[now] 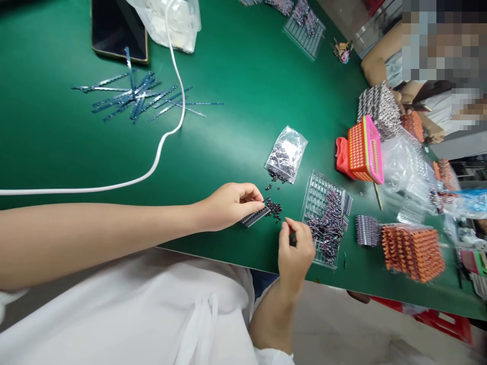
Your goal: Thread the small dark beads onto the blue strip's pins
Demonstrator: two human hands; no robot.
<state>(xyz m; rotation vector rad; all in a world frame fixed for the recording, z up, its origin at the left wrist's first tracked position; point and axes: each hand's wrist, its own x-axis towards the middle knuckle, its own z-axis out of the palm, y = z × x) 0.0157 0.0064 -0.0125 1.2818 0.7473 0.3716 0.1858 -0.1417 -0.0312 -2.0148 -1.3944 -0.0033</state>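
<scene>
My left hand is closed, thumb and forefinger pinched over the end of a small dark ribbed block. A thin dark bit shows at those fingertips, too small to name. Just beyond them lies a pile of tiny black beads. My right hand is near the table's front edge, its thumb and forefinger closed in a pinch; whatever is between them is too small to see. To its right, a clear compartment tray carries a heap of thin dark, pinkish pieces.
Behind the beads lies a clear bag of dark beads. A white cable crosses the green table past blue twisted strips and a dark tablet. Rightward are a pink-orange basket, orange stacks and another person's arm.
</scene>
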